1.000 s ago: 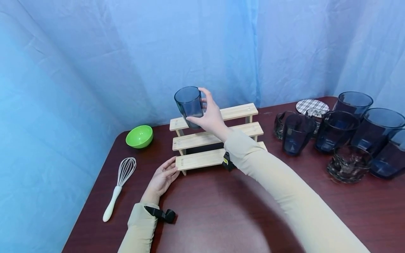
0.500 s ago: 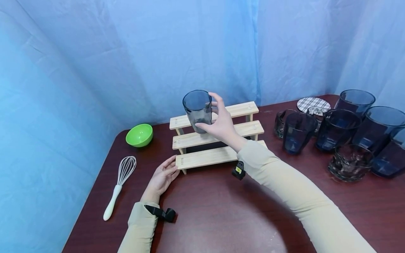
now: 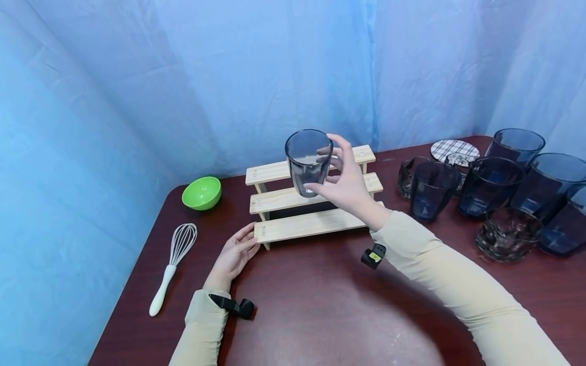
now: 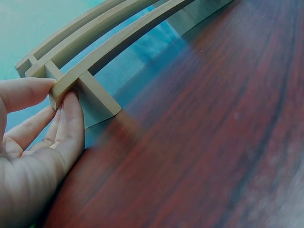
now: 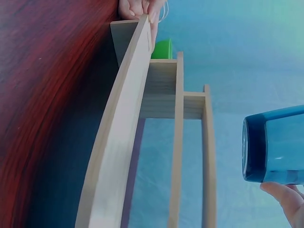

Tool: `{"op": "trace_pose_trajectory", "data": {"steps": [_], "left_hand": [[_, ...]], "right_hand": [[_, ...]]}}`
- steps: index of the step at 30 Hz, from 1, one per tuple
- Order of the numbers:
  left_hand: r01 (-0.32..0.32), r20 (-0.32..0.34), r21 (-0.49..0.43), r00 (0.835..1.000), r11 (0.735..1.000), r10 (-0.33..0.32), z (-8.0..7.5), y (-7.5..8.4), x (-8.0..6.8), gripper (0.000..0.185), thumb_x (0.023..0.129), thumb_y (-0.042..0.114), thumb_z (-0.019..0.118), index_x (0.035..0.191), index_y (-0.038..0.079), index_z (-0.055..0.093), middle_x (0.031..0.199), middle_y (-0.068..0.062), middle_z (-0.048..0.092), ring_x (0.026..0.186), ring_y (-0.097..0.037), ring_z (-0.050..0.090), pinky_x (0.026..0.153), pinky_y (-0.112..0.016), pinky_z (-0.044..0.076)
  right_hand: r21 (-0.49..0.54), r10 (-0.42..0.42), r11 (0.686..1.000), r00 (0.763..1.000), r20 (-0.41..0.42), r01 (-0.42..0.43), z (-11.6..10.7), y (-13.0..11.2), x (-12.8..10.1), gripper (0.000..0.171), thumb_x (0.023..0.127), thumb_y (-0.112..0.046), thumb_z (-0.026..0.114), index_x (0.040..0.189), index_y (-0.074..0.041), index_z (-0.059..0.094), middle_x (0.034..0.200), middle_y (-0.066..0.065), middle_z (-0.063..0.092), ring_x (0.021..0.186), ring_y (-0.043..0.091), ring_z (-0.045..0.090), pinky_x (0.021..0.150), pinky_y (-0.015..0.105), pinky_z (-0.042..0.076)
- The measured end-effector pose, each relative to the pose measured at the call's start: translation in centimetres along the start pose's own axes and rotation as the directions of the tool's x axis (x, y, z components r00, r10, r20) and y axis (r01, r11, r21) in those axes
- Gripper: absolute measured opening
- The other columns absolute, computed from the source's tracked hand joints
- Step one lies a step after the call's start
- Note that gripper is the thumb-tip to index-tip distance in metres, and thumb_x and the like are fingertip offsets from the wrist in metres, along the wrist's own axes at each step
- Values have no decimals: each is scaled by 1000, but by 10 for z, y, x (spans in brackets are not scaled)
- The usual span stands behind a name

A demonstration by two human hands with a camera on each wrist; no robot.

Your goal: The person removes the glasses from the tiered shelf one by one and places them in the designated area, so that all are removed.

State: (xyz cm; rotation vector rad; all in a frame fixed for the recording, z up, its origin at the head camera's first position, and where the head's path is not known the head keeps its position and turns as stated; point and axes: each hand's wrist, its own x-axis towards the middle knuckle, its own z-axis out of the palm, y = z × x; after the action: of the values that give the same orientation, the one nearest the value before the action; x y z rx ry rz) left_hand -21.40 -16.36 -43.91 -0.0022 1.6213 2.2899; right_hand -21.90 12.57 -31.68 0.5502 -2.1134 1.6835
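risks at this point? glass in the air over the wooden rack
1. The right hand holds the blue glass by its fingertips above the stepped rack; it might slip and drop.
2. The left hand touches only the rack's left end, so a bump might shift the other end toward the cluster of glasses.

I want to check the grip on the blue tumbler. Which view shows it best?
The head view: the whole blue tumbler shows, pinched by the right hand. The right wrist view shows only its base end and a fingertip; the left wrist view misses it.
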Motion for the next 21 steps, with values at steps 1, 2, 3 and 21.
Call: {"op": "trace_pose_trajectory", "data": {"steps": [1,2,3,21], "left_hand": [[1,2,0,1000,1000,-1,0,0,0,61,93,-13,37,149,-3,17,103,5,58,89,-3,61,78,-18,48],[1,1,-2,1000,1000,-1,0,1,0,61,93,-13,38,149,-3,17,103,5,58,89,-3,61,77,-18,48],[-1,5,0,1000,1000,1,0,1,0,61,93,-13,39,149,-3,16,103,5,58,89,-3,61,78,-18,48],[16,-6,-5,1000,1000,-16,2,2,-1,60,93,-14,36,149,-2,18,103,5,57,88,-3,60,78,-18,48]], "right_hand": [[3,-12,1000,1000,-2,12,-3,-1,-2,99,70,0,81,145,-23,22,127,14,51,111,26,58,82,46,52],[2,-24,1000,1000,-2,24,-5,-3,-4,99,69,1,81,145,-22,21,127,14,51,111,27,58,82,45,53],[3,-34,999,999,-2,34,-8,-4,-6,99,69,2,81,145,-21,21,127,15,51,111,27,59,81,42,53],[-81,-147,985,989,33,150,-57,-7,-43,105,61,18,78,146,-10,24,122,6,52,112,1,55,72,16,52]]}}
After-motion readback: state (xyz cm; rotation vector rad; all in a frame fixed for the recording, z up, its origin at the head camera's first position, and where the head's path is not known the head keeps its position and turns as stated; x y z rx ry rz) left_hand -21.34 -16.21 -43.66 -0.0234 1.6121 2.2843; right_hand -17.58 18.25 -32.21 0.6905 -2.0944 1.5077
